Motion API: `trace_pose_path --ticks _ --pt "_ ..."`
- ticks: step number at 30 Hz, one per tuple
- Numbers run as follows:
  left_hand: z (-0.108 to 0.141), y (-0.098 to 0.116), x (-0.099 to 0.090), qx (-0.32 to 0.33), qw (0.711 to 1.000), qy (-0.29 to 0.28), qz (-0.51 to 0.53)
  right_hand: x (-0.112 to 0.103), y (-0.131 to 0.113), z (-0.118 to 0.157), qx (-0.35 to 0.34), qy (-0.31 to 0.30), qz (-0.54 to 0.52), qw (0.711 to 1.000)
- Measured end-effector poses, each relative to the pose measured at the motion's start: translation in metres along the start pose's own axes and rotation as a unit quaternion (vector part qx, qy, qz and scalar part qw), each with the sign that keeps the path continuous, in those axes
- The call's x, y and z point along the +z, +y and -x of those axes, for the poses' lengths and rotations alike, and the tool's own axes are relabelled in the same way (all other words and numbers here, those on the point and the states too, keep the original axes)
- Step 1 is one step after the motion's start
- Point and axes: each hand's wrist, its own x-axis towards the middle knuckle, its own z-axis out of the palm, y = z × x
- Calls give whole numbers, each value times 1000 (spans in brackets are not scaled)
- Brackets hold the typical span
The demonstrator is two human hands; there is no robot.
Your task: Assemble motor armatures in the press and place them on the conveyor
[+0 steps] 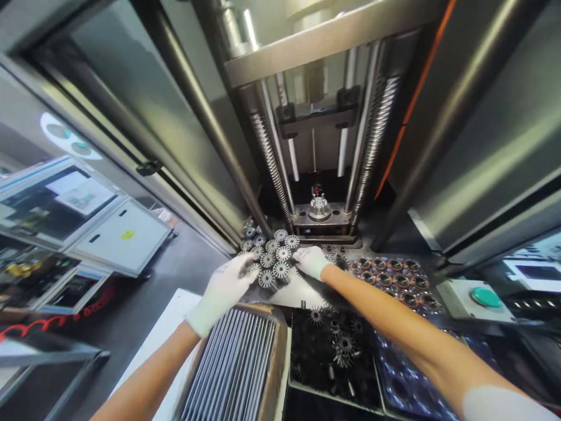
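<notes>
Steel toothed discs [272, 264] lie in a loose heap on a metal plate [298, 295], just in front of the bed of a press [322, 219], with some stacked and tilted against one another. Both hands wear white knit gloves. The left hand [221, 295] reaches in from the lower left, its fingers extended and slightly spread, with the fingertips touching the near edge of the heap. The right hand [311, 261] lies over the heap's far side, its fingers straight and close together, resting on or just beside the discs. Neither hand is clenched, and no disc is clearly gripped. Beyond the heap, a round steel fixture [319, 207] sits on the press bed between two ball screws [269, 158]. To the right of the right hand, copper coil rings [388, 278] fill a dark tray [432, 310] in neat rows. Below the right forearm, darker toothed parts [335, 345] lie scattered in a black tray [333, 374]. Below the left hand, a tray of steel rods [232, 365] sits in a brown frame. A green push button [485, 297] stands on a pale control box [460, 298] at the far right.
</notes>
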Motion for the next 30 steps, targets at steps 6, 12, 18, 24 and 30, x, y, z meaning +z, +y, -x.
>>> trace_pose_path --ticks 6,12,18,24,30 --pt "110 -62 63 -91 983 -160 -2 4 0 -16 -3 -42 18 999" --pt "101 -59 128 -1 975 -140 -172 -5 -1 9 8 -54 12 998" --pt "106 -74 140 0 989 -91 -113 -16 13 61 61 10 -52 997" --pt "134 -75 119 -167 969 -99 150 -62 57 65 147 243 -397 873" --pt "42 -52 110 -159 969 -77 175 -112 98 4 253 353 -358 826"
